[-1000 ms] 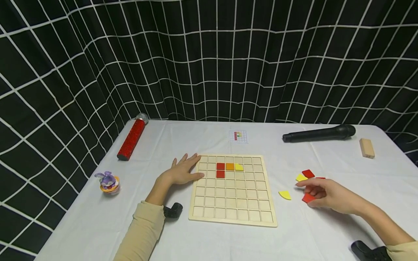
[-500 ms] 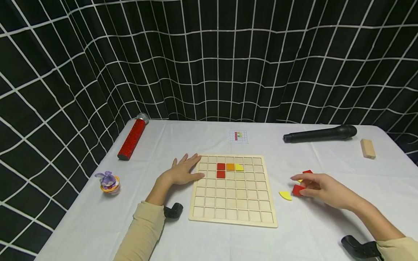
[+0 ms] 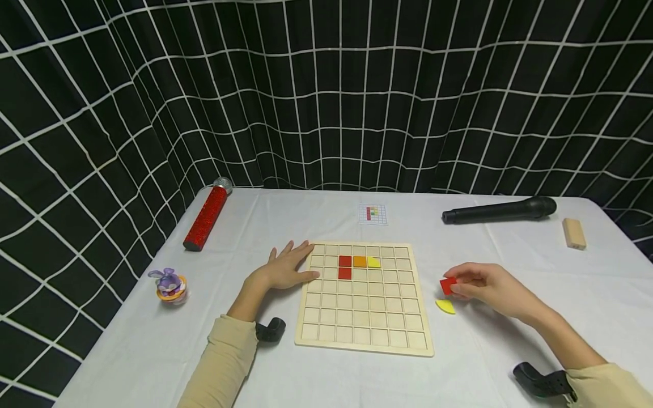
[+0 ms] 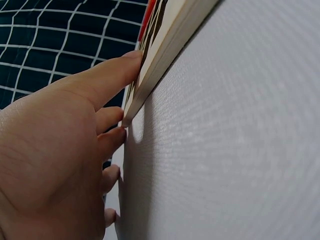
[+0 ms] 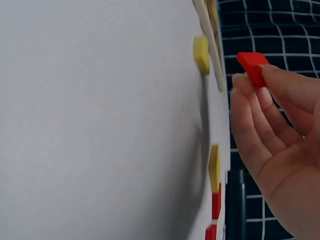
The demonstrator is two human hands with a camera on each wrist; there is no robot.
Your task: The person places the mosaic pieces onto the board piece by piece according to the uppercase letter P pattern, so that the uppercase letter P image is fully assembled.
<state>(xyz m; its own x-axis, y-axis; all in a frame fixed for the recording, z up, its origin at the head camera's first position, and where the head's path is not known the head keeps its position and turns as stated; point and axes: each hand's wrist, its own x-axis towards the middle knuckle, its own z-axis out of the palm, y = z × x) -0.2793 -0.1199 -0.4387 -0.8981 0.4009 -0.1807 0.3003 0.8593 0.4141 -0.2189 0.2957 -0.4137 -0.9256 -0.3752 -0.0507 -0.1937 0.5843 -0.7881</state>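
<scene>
My right hand [image 3: 482, 288] pinches a red square tile [image 3: 447, 285] between thumb and fingers, raised off the table in the right wrist view. Just below it in the head view lies a yellow quarter-round tile [image 3: 445, 306]. My left hand [image 3: 280, 271] rests with spread fingers at the left edge of a wooden grid board [image 3: 361, 317], its thumb touching the rim. On the board sit two red tiles, the upper red tile [image 3: 344, 261] above the other, then an orange square tile [image 3: 359, 262] and a yellow tile [image 3: 373, 262] in the same row.
More loose tiles, including a yellow tile [image 5: 214, 167] and a red tile [image 5: 216, 202], lie near the right hand. A printed pattern card [image 3: 373, 214] lies behind the board. Around them are a red microphone [image 3: 206, 218], black microphone [image 3: 500, 210], wooden block [image 3: 574, 233] and purple toy [image 3: 169, 284].
My right hand has picked the red square tile up from the loose tiles and carried it left, toward the board. My left hand has stayed in place.
</scene>
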